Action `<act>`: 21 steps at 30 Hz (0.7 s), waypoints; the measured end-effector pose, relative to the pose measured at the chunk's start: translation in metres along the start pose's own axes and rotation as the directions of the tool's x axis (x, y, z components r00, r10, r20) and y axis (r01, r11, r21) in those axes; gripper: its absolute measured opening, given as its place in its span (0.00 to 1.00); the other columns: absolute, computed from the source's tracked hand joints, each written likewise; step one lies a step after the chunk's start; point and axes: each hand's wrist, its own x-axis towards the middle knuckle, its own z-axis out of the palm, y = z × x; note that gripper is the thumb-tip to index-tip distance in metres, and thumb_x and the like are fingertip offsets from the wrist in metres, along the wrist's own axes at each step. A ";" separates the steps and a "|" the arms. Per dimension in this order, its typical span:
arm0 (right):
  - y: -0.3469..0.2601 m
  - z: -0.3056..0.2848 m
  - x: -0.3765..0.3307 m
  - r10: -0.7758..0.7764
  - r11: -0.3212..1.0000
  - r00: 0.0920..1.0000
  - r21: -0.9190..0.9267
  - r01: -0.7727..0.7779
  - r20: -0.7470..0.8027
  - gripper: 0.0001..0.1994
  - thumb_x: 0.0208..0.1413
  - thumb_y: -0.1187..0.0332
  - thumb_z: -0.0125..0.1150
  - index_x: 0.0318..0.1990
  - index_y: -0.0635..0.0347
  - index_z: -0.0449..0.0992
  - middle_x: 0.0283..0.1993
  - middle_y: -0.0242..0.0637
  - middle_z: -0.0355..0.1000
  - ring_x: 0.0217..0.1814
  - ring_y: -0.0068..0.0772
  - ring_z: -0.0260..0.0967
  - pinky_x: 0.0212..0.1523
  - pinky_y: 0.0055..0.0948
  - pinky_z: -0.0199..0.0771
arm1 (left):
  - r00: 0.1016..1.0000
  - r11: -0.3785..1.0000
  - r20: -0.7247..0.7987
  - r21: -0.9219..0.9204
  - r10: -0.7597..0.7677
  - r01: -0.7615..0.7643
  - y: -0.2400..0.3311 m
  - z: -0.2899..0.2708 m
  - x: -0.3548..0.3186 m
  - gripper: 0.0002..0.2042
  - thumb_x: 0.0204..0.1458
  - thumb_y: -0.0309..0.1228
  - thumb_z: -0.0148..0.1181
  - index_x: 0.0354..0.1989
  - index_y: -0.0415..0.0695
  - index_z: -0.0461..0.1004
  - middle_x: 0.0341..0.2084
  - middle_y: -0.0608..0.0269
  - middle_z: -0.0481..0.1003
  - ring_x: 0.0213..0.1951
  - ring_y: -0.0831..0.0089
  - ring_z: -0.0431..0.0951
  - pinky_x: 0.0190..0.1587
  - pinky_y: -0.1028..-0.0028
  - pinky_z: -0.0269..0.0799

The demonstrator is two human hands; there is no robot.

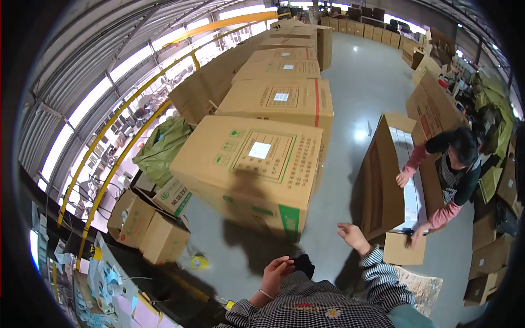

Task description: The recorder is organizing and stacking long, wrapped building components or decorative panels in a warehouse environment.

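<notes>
My left hand [276,275] is low in the middle, in front of my checked clothing, its fingers bent and pressed together; whatever they may hold is too small to make out. Just right of it shows a black shape [304,264], perhaps my shoe. My right hand [354,239] is raised over the floor to the right, fingers loosely stretched and nothing seen in them. Closest to it is a long open carton [377,180] with white flat pieces [411,186] inside. A co-worker [459,164] leans over that carton, one hand on the white pieces, the other at its near end.
A large closed carton [246,158] stands ahead, with a row of similar cartons [279,98] behind it. Smaller boxes [153,229] and a green sack [164,147] lie at left beside yellow railings [112,164]. A tape roll [199,262] is on the floor. More cartons [486,257] line the right.
</notes>
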 end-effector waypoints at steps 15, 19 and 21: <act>-0.071 0.039 0.190 -0.156 0.987 0.836 0.056 0.149 0.525 0.33 0.57 0.56 0.62 0.66 0.64 0.63 0.67 0.51 0.62 0.70 0.44 0.60 0.68 0.37 0.59 | 0.759 0.597 0.305 0.478 0.575 -0.644 0.187 0.126 0.178 0.10 0.58 0.21 0.54 0.47 0.36 0.76 0.41 0.53 0.79 0.43 0.66 0.82 0.45 0.74 0.76; 0.004 -0.038 0.266 0.036 0.967 0.992 0.247 -0.065 0.121 0.22 0.59 0.69 0.62 0.59 0.66 0.70 0.49 0.39 0.77 0.44 0.25 0.74 0.48 0.25 0.74 | 0.745 0.405 0.349 0.670 0.569 -0.623 0.219 0.146 0.249 0.13 0.56 0.25 0.56 0.50 0.41 0.76 0.44 0.51 0.78 0.45 0.59 0.81 0.46 0.70 0.75; 0.039 -0.090 0.298 0.068 0.940 0.995 0.340 -0.038 -0.076 0.17 0.60 0.71 0.60 0.55 0.66 0.74 0.44 0.37 0.77 0.42 0.24 0.73 0.46 0.24 0.74 | 0.729 0.358 0.386 0.681 0.565 -0.639 0.237 0.181 0.309 0.14 0.57 0.28 0.57 0.51 0.41 0.75 0.45 0.49 0.77 0.47 0.56 0.79 0.49 0.67 0.74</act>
